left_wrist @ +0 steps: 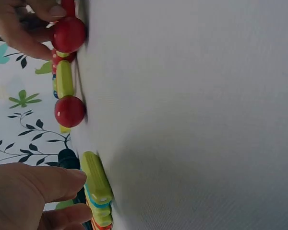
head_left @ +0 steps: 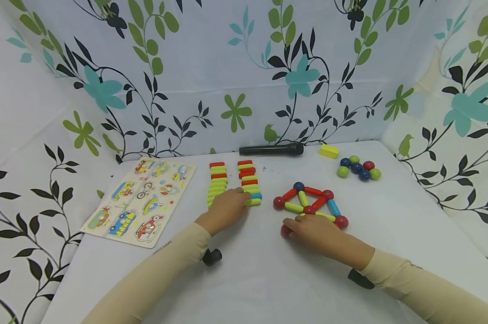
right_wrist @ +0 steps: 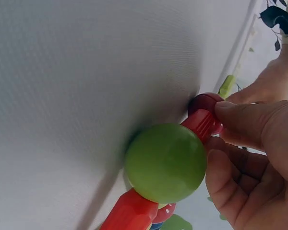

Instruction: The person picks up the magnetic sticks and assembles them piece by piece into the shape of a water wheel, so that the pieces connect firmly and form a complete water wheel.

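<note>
"What step is in hand?"

"Extending the ball-and-stick frame [head_left: 303, 199] on the desk [head_left: 248, 279], it seems — the right grip [head_left: 322, 234] pinches a red ball [head_left: 285, 231] at its near side."

"And the left grip [head_left: 226, 206]?"

"Partly open, thumb and finger apart beside a green stick [head_left: 252, 202]; it appears to hold nothing, though contact is hard to tell."

"The next move, then?"

"Probably a light pinch on one stick — without nudging the other loose sticks [head_left: 249, 182] — while the right grip steadies the ball."

Long beige sleeves [head_left: 148, 274] bear small dark lettering [head_left: 163, 247]; black devices [head_left: 212, 257] sit beneath cuffs [head_left: 201, 238].
</note>
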Available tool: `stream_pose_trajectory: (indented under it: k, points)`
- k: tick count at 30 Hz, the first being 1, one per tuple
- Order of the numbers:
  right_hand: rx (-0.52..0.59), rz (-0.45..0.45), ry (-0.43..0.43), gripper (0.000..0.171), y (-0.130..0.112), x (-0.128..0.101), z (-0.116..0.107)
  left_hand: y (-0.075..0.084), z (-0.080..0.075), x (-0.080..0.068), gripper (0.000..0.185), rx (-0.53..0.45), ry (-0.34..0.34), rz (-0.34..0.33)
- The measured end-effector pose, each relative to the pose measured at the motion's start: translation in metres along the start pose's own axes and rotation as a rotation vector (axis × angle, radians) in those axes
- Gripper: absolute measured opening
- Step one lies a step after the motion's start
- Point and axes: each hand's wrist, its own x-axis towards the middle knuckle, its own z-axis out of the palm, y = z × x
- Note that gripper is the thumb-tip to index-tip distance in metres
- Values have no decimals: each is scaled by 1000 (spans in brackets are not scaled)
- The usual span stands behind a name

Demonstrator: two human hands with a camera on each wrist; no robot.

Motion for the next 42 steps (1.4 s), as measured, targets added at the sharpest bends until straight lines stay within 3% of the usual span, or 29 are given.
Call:
stream_pose_trajectory:
  k: [5,12,19,26,30,35,42]
  points:
    - [29,1,24,40,2,-1,-2,2,3,8,25,88,-6,26]
    - [71,72,36,42,11,-4,-10,4,7,8,20,86,3,4]
    - [25,147,-7,42,18,-6,-19,8,9,4,15,5,13,-8]
    - [47,178,-40,34,31,-10,-23,12,11,-1,6,-99,-4,-20]
    - [70,172,-94,26,37,-14,-25,14,15,-2,15,-234,-46,-56]
    - [107,138,-158,21,39,-18,-26,21,13,-5,22,-505,-122,-131]
    - [109,87,-161,23,38,-21,-26,34,13,-5,20,-804,-194,-218]
